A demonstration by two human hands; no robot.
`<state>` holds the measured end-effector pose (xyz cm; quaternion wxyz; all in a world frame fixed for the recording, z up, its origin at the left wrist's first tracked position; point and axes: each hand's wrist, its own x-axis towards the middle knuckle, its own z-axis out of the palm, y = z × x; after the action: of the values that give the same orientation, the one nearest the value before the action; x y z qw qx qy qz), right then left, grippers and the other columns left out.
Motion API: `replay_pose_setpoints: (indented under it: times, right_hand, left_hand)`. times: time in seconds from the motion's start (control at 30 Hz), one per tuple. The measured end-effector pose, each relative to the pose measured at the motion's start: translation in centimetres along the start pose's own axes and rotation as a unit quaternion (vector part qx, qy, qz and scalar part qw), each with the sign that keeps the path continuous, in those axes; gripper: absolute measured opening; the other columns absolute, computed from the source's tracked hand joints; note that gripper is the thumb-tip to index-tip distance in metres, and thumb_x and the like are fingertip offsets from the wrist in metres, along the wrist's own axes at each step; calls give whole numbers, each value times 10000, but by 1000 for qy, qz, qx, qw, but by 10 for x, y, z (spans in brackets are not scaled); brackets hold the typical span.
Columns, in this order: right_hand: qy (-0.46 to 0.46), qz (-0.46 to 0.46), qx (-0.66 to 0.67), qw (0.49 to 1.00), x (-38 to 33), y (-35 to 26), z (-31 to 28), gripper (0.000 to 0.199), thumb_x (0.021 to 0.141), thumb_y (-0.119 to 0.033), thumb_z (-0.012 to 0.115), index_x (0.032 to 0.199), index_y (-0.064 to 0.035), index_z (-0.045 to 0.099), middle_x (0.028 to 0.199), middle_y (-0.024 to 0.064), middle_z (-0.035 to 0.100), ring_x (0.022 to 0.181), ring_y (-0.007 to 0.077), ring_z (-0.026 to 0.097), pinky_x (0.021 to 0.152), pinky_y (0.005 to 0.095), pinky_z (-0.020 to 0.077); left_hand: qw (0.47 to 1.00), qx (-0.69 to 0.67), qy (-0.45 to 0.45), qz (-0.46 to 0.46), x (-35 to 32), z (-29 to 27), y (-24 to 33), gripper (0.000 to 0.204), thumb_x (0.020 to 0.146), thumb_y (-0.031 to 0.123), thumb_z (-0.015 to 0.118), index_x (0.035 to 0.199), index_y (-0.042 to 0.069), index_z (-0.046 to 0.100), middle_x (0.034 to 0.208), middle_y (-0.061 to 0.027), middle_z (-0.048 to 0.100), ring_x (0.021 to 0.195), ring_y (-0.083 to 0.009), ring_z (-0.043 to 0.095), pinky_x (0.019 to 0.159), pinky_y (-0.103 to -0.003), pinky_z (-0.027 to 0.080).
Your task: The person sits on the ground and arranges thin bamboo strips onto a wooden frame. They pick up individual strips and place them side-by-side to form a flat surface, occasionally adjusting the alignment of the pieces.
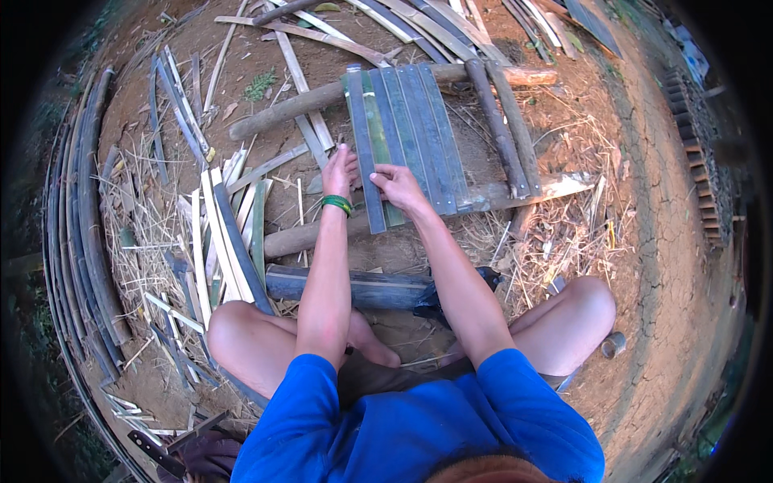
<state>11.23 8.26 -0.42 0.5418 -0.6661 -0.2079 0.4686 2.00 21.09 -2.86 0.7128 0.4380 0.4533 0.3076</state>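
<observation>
A dark bamboo slat (367, 153) lies lengthwise at the left edge of a row of bamboo slats (419, 129), laid side by side across two round poles. My right hand (400, 190) pinches this slat near its lower half, the thumb on its top face. Just left of the same slat is my left hand (340, 174), its fingers curled closed; whatever they hold, if anything, is too small to make out. A green and yellow band (337, 204) circles the left wrist. Under the slats run the far pole (290, 110) and the near pole (302, 238).
Two short poles (501, 129) lie across the frame's right side. A thick bamboo length (354, 287) with a black plastic bag (432, 306) rests before my legs. Split strips (229, 237) and long bamboo poles (88, 217) lie left. A saw-like blade (157, 455) is lower left; a can (613, 344) sits right.
</observation>
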Motion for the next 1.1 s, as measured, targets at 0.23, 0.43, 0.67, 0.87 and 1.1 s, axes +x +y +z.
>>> replay_pose_setpoints:
  times: [0.23, 0.43, 0.67, 0.87, 1.1]
  right_hand:
    - [184, -174, -252, 934, -3, -26, 17, 303, 882, -208, 686, 1113, -13, 714, 1000, 152, 711, 902, 295, 679, 842, 403, 531]
    - [364, -121, -427, 819, -12, -19, -61, 565, 857, -335, 715, 1331, -60, 581, 1380, 225, 471, 1234, 403, 504, 1053, 544, 384]
    - [336, -70, -416, 842, -8, 15, -74, 727, 832, -458, 711, 1453, -171, 464, 1431, 235, 417, 1304, 427, 442, 1066, 566, 353]
    - [340, -81, -425, 835, -7, 19, -75, 727, 836, -468, 702, 1461, -192, 454, 1448, 222, 403, 1297, 422, 448, 1053, 556, 367]
    - [340, -91, -436, 828, -9, 19, -70, 714, 853, -484, 677, 1465, -195, 451, 1456, 226, 396, 1292, 425, 449, 1061, 550, 363]
  left_hand:
    - [999, -40, 1, 11, 28, -30, -21, 373, 909, 106, 714, 1234, -55, 628, 1023, -71, 706, 855, -107, 638, 766, -247, 517]
    - [998, -7, 33, 44, 30, -17, -43, 318, 941, 89, 669, 1232, -35, 639, 1063, -67, 702, 881, -112, 647, 787, -257, 523]
    - [999, -18, 21, 45, 28, -13, -41, 352, 923, 91, 686, 1220, -84, 615, 1071, -107, 694, 904, -125, 643, 811, -251, 511]
    - [998, -31, 23, 43, 24, -5, -34, 353, 931, 95, 678, 1234, -73, 614, 1062, -101, 698, 905, -121, 646, 809, -249, 510]
    - [997, 33, 20, 62, 28, -22, -46, 361, 937, 104, 671, 1262, -44, 619, 1083, -84, 700, 917, -122, 643, 830, -264, 511]
